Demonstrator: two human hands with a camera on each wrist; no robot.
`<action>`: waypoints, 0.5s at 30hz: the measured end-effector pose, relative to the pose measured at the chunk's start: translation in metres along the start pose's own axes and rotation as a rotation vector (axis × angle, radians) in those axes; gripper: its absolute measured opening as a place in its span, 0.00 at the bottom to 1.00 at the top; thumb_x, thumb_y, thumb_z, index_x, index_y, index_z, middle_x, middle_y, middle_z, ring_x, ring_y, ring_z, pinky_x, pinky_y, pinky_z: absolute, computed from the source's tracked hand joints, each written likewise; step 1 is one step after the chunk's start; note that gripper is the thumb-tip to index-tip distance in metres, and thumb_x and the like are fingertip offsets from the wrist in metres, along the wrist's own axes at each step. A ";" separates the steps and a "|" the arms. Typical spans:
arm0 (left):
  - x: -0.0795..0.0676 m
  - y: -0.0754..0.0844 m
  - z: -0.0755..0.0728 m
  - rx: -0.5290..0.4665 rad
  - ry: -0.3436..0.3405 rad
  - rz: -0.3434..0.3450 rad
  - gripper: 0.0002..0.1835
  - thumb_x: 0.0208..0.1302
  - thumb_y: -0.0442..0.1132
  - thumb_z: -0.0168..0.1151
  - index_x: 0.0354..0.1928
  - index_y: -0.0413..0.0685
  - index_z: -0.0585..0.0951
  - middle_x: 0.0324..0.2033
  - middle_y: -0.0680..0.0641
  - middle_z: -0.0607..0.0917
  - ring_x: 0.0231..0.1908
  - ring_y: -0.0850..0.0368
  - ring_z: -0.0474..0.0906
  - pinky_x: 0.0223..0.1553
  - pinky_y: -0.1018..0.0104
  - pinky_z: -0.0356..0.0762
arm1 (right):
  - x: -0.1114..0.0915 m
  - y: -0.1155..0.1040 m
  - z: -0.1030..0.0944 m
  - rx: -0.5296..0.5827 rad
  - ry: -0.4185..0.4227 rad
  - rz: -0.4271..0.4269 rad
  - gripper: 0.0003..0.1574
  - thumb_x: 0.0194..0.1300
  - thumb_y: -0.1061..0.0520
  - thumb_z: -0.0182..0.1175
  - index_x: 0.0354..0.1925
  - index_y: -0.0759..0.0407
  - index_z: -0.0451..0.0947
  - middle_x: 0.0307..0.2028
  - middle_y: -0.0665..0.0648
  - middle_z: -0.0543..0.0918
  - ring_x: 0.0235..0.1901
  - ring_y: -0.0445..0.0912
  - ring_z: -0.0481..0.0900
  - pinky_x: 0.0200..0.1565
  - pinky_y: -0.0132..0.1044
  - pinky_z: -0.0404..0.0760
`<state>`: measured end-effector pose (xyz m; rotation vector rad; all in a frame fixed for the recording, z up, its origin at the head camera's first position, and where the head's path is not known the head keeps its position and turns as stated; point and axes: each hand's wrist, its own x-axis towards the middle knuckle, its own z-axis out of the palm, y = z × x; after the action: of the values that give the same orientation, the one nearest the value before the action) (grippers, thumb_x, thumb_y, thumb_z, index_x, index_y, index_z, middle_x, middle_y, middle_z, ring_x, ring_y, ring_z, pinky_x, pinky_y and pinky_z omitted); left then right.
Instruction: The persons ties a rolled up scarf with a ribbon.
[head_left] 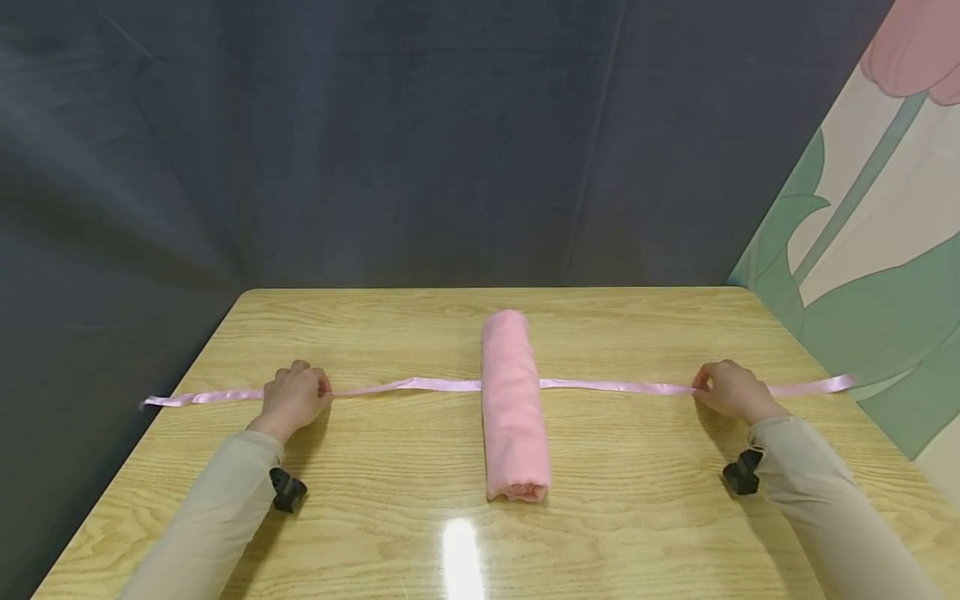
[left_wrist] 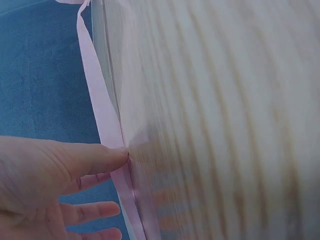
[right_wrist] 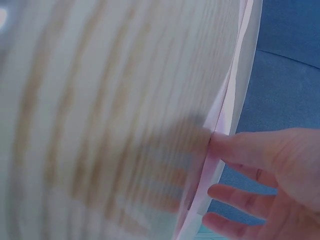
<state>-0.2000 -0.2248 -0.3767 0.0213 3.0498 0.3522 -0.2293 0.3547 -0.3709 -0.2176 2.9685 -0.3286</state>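
Observation:
A rolled pink towel (head_left: 514, 408) lies lengthwise at the middle of the table. A long pinkish-lilac satin ribbon (head_left: 600, 385) runs left to right across the table, its middle hidden by the roll. To the left of the roll, my left hand (head_left: 292, 396) pinches the ribbon between thumb and fingers; the left wrist view shows the thumb (left_wrist: 107, 156) pressed on it. My right hand (head_left: 731, 390) pinches the ribbon's right stretch, and in the right wrist view the thumb (right_wrist: 240, 147) lies on it. Both ribbon ends extend outward past the hands.
The wood-grain table (head_left: 375, 533) reflects a bright light near its front. A dark curtain (head_left: 420, 150) hangs behind the table and along its left side. On the right stands a panel with a painted flower and green leaves (head_left: 885, 300). Black wrist cameras sit below both sleeves.

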 end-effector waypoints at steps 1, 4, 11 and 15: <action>0.000 0.000 0.000 0.002 0.000 -0.002 0.05 0.60 0.37 0.60 0.29 0.43 0.79 0.40 0.35 0.76 0.41 0.36 0.71 0.36 0.46 0.70 | 0.000 0.000 0.000 0.000 0.005 -0.004 0.06 0.59 0.60 0.58 0.30 0.64 0.76 0.30 0.65 0.78 0.26 0.50 0.71 0.25 0.41 0.69; 0.000 0.000 0.001 0.008 0.009 0.000 0.06 0.60 0.37 0.59 0.27 0.44 0.78 0.38 0.36 0.76 0.39 0.37 0.71 0.35 0.47 0.70 | 0.000 0.001 0.001 -0.003 0.025 -0.016 0.07 0.59 0.60 0.57 0.28 0.64 0.76 0.29 0.65 0.78 0.25 0.50 0.71 0.25 0.42 0.69; 0.001 -0.002 0.001 0.006 0.090 0.008 0.08 0.62 0.35 0.53 0.26 0.41 0.77 0.37 0.35 0.77 0.39 0.36 0.72 0.37 0.44 0.69 | 0.002 0.002 -0.001 -0.018 0.079 -0.025 0.10 0.58 0.59 0.53 0.25 0.65 0.74 0.25 0.63 0.76 0.23 0.51 0.70 0.26 0.46 0.69; 0.000 -0.001 -0.001 -0.003 0.129 0.012 0.08 0.63 0.35 0.53 0.28 0.41 0.76 0.41 0.33 0.77 0.41 0.34 0.73 0.39 0.43 0.69 | 0.002 0.002 -0.004 -0.017 0.089 -0.004 0.11 0.58 0.58 0.51 0.26 0.65 0.74 0.30 0.68 0.76 0.25 0.54 0.72 0.28 0.53 0.71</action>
<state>-0.2004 -0.2257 -0.3761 0.0177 3.1783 0.3724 -0.2324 0.3569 -0.3679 -0.2165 3.0598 -0.3219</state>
